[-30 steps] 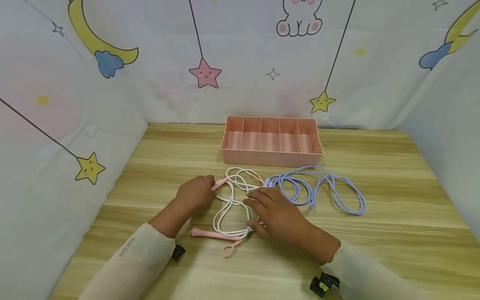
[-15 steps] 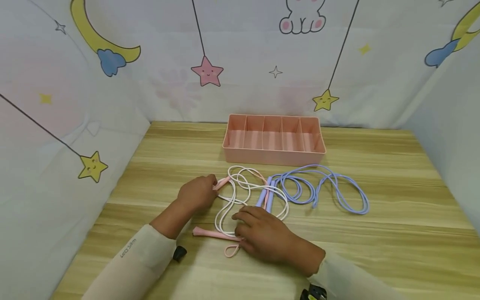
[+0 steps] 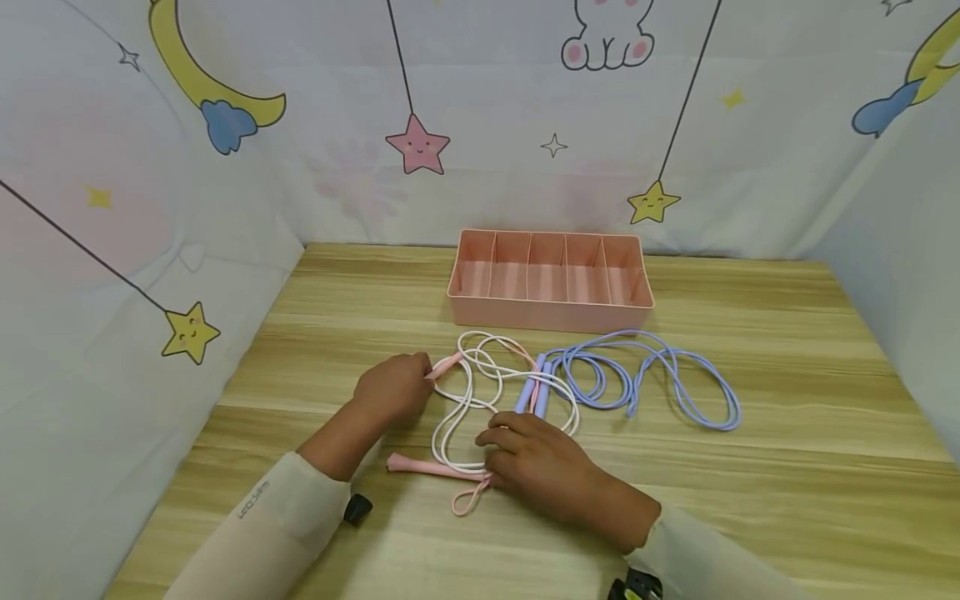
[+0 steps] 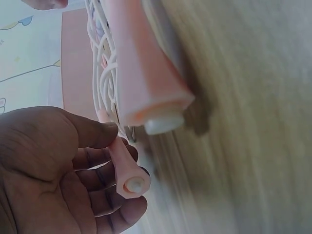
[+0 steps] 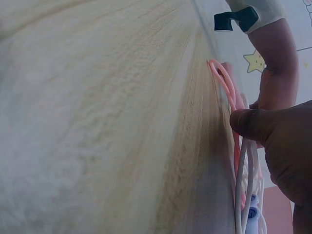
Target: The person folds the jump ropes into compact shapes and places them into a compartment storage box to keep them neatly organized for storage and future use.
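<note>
In the head view a pink-and-white jump rope lies tangled on the table. My left hand (image 3: pixel 393 390) grips one of its pink handles (image 3: pixel 445 365); in the left wrist view the thumb and curled fingers hold this handle (image 4: pixel 126 168) near its flared end. The rope's other pink handle (image 3: pixel 435 468) lies closer to me, and looms large in the left wrist view. My right hand (image 3: pixel 536 462) pinches the rope beside that handle, the thumb over the cords in the right wrist view. A pink cord loop (image 5: pixel 226 85) sticks out there. Its fingertips are partly hidden.
A periwinkle-blue jump rope lies to the right, its blue handles (image 3: pixel 543 398) under the white cord. Behind both ropes stands a pink box (image 3: pixel 551 313) with several compartments. Patterned white cloth walls (image 3: pixel 495 192) border the wooden table at the back and sides.
My right hand has come down from over the blue handles to the near pink handle and cord loop, uncovering the blue handles. The left hand keeps its hold on its handle.
</note>
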A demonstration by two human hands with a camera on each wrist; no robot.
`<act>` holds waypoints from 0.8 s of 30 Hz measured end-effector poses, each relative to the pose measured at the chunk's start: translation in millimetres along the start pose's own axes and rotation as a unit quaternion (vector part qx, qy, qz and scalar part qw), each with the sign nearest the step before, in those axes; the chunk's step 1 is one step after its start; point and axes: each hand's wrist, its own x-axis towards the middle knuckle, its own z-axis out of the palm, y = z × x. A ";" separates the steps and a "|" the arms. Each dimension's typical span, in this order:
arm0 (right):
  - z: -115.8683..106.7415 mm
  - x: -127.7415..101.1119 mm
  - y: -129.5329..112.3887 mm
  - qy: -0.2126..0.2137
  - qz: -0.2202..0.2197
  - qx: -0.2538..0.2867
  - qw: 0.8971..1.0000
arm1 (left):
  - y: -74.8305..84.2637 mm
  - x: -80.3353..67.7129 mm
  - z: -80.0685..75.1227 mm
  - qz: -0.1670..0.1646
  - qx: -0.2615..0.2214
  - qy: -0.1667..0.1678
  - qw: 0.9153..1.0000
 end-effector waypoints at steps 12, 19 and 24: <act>0.5 -2.5 1.7 0.054 -0.035 -0.025 0.998 | 1.1 -8.7 -1.3 -0.008 -0.018 -0.014 1.000; -4.0 0.1 2.1 0.099 -0.021 0.023 0.995 | 7.2 -17.9 -2.5 0.023 -0.065 -0.022 0.997; -7.2 3.7 2.6 0.121 0.030 0.068 0.990 | 14.2 -25.0 -6.2 0.081 -0.147 -0.056 0.984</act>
